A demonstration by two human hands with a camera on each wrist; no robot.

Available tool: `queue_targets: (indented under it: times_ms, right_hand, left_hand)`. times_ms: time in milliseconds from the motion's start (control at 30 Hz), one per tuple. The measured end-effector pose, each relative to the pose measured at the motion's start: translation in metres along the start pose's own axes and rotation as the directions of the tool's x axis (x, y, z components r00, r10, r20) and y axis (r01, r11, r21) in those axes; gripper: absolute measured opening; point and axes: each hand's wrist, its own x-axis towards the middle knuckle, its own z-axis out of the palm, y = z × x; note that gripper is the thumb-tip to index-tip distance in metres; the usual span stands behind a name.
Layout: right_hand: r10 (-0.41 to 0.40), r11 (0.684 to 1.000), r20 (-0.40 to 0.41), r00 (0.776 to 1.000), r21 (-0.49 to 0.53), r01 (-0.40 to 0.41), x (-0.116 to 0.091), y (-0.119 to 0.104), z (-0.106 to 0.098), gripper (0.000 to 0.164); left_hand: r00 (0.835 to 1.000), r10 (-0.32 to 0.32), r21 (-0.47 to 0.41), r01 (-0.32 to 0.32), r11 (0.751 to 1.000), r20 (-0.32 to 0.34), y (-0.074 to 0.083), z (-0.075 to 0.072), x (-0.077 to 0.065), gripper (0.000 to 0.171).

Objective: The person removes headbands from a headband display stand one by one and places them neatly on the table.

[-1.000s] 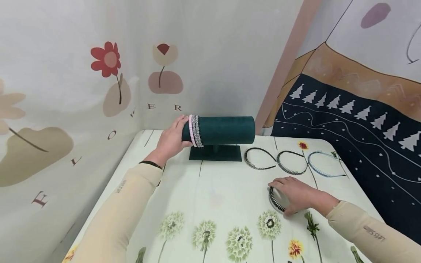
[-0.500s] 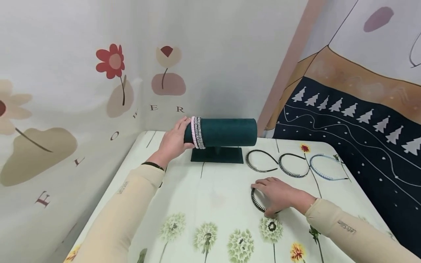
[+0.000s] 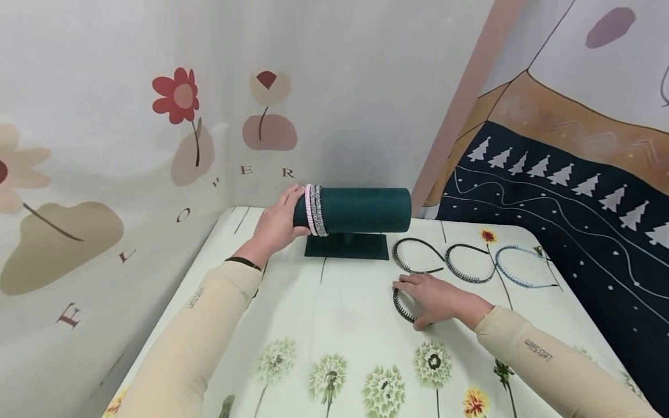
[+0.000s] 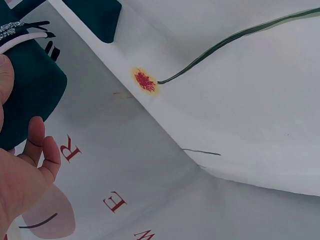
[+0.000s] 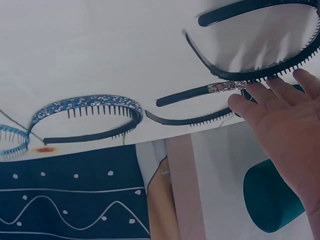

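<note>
A dark green roll-shaped headband stand [image 3: 368,210] stands at the back of the table. My left hand [image 3: 278,223] grips its left end, fingers over the top and thumb low at the front. Beside that hand the roll carries a pink headband [image 3: 309,210] and glittery silver ones [image 3: 319,212]. My right hand [image 3: 434,297] holds a black toothed headband [image 3: 399,306] in front of the stand, to the right; the hand covers part of it. In the right wrist view, the fingers lie along the outer edge of this dark headband [image 5: 235,12], and its two ends point away.
Right of the stand, a black-and-silver headband [image 3: 405,265], a second dark glittery one [image 3: 461,276] and a light blue one [image 3: 514,278] lie in a row on the flower-printed tablecloth [image 3: 334,313]. A printed curtain [image 3: 334,116] hangs close behind.
My right hand has moved left with the black headband, then slightly away toward the row of headbands. The left hand keeps its grip on the stand.
</note>
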Motion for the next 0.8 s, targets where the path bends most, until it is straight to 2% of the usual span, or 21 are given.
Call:
queue_targets:
  times_ms: [267, 467, 600, 800]
  right_hand:
    - [0.004, 1.0, 0.008, 1.0, -0.006, -0.004, 0.001, 0.001, 0.001, 0.101]
    - [0.014, 1.0, -0.022, 1.0, -0.007, -0.014, -0.002, 0.0, -0.004, 0.102]
    - [0.005, 1.0, -0.047, 0.999, 0.008, -0.005, -0.004, -0.003, -0.013, 0.105]
    - [-0.01, 1.0, -0.099, 0.995, 0.003, 0.011, -0.006, -0.006, -0.04, 0.096]
  left_hand:
    - [1.0, 0.008, -0.005, -0.008, 1.0, -0.007, 0.002, 0.0, -0.001, 0.106]
    - [1.0, 0.006, -0.008, -0.006, 1.0, -0.001, 0.002, 0.0, -0.002, 0.106]
    - [1.0, 0.008, -0.008, -0.008, 1.0, -0.003, 0.003, -0.001, -0.003, 0.105]
    - [1.0, 0.008, -0.008, -0.008, 1.0, -0.006, 0.003, 0.0, -0.003, 0.105]
